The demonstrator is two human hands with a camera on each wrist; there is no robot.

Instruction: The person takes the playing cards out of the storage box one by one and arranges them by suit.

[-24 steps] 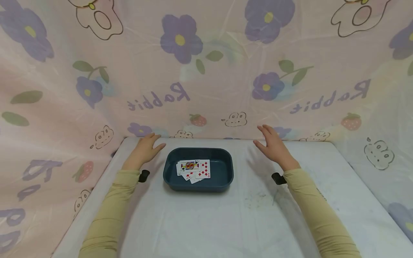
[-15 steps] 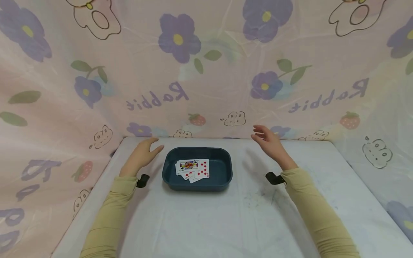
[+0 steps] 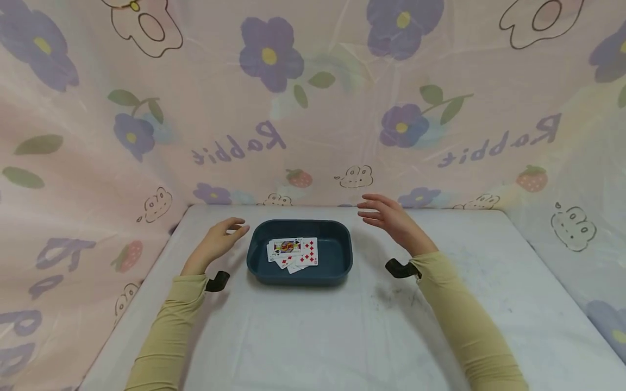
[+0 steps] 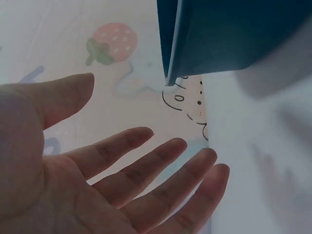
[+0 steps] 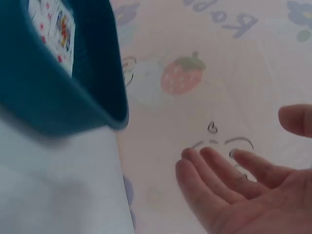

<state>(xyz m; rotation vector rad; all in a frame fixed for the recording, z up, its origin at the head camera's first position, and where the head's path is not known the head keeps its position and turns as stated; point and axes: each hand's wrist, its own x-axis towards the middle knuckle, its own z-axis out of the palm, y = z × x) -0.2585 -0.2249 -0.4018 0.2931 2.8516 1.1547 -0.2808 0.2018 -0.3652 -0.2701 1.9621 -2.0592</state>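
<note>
a dark blue tray of playing cards is sitting mid-table, long axis running left to right, between two empty hands; the left hand, fingers loosely spread, is hovering nearer its end than the right hand, fingers likewise apart.

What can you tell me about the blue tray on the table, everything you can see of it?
The blue tray is a shallow, dark teal rectangle with rounded corners and a rolled rim, plastic by its look. It sits flat on the white table, towards the far edge, between the left hand and the right hand; neither hand touches it. Inside, on its left half, lie a few playing cards face up, overlapping, among them a court card and a red diamonds card.
</note>
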